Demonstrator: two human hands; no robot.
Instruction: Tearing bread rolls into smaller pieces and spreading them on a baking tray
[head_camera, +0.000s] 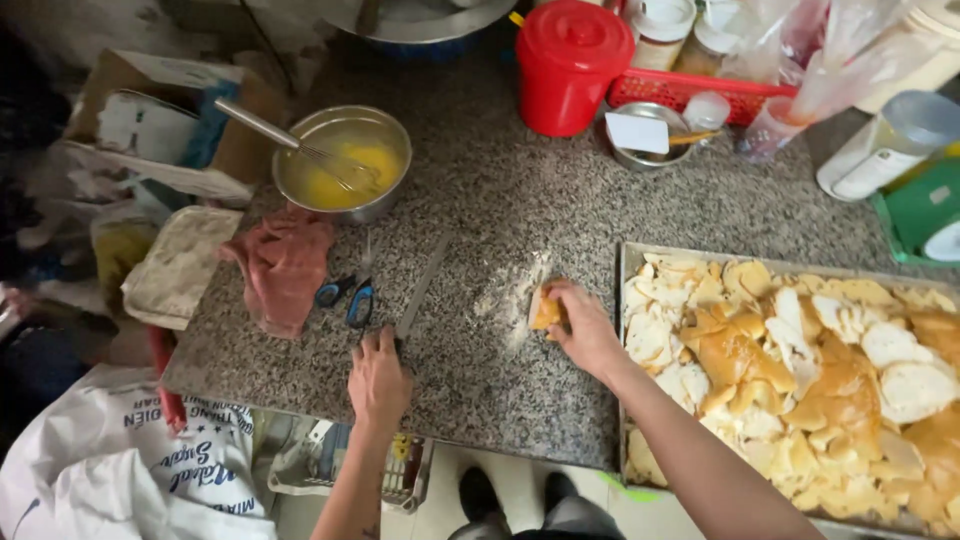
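My left hand (379, 378) has its fingers wrapped around the handle of a long knife (423, 287), whose blade lies flat on the granite counter (500, 200). My right hand (583, 325) pinches a piece of bread (545, 312) against the counter, just beside the tray (628, 262) heaped with torn bread pieces.

A steel bowl (343, 160) of beaten egg with a whisk (290, 140) stands well beyond the fingers. A pink cloth (283, 265) and blue-handled scissors (346, 296) lie left of them. A red lidded container (568, 65) stands far behind on the granite counter (480, 210).
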